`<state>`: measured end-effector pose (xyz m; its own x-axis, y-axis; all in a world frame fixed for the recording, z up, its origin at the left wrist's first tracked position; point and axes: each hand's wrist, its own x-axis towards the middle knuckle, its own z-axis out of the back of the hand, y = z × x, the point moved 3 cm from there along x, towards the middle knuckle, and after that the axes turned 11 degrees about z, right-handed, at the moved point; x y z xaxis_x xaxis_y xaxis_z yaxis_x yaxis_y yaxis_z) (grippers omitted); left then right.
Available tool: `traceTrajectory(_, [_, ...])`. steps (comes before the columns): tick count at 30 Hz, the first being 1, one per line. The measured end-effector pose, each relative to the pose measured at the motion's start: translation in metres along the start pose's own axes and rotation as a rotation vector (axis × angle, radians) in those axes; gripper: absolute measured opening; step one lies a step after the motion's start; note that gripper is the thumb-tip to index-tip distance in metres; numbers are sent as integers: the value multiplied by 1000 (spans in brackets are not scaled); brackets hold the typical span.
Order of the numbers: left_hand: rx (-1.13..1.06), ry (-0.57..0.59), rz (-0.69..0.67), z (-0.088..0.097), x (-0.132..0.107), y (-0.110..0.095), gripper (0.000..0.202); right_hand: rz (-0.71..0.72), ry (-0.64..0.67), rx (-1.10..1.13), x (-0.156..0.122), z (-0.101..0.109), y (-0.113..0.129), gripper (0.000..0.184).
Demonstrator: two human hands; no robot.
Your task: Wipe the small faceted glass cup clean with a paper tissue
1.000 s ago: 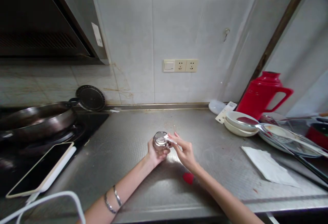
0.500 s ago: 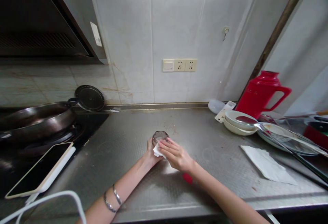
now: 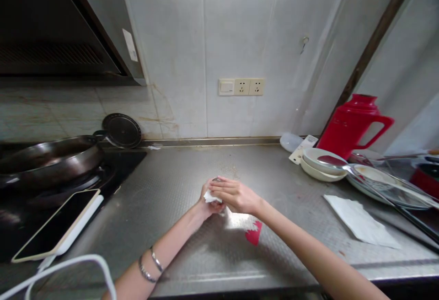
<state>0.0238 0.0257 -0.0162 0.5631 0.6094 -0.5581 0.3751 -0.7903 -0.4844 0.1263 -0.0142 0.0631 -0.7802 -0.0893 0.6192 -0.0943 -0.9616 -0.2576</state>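
Observation:
My left hand [image 3: 206, 204] is wrapped round a small glass jar [image 3: 216, 180] over the middle of the steel counter [image 3: 164, 199]; only a sliver of the jar's rim shows. My right hand [image 3: 236, 195] lies across the jar's top with its fingers closed, pressing a small white tissue [image 3: 210, 196] against it. A red scrap [image 3: 254, 236] lies on the counter just below my right wrist.
A dark pan [image 3: 48, 156] sits on the stove at left, with a round lid [image 3: 122, 131] behind it. A phone [image 3: 56, 224] and white cable [image 3: 68, 268] lie front left. Right: stacked bowls [image 3: 320, 163], plates, a red jug [image 3: 353, 126], a paper napkin [image 3: 358, 220].
My right hand moved from the jar's right side over its top with the tissue. The jar, plainly visible before, is now almost hidden under both hands.

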Motion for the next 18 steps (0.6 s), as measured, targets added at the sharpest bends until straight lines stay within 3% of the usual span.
traceTrajectory(3, [127, -53, 0, 1, -4, 0, 59, -74, -28, 64, -1, 5, -6, 30])
traceTrajectory(6, [264, 15, 35, -5, -11, 1, 61, -204, -96, 162, -5, 9, -15, 31])
traceTrajectory(14, [206, 165, 9, -18, -26, -1, 56, -671, -326, 350, -28, 6, -25, 27])
traceTrajectory(18, [118, 191, -25, -20, -27, -2, 55, -632, -390, 254, -36, 1, -16, 26])
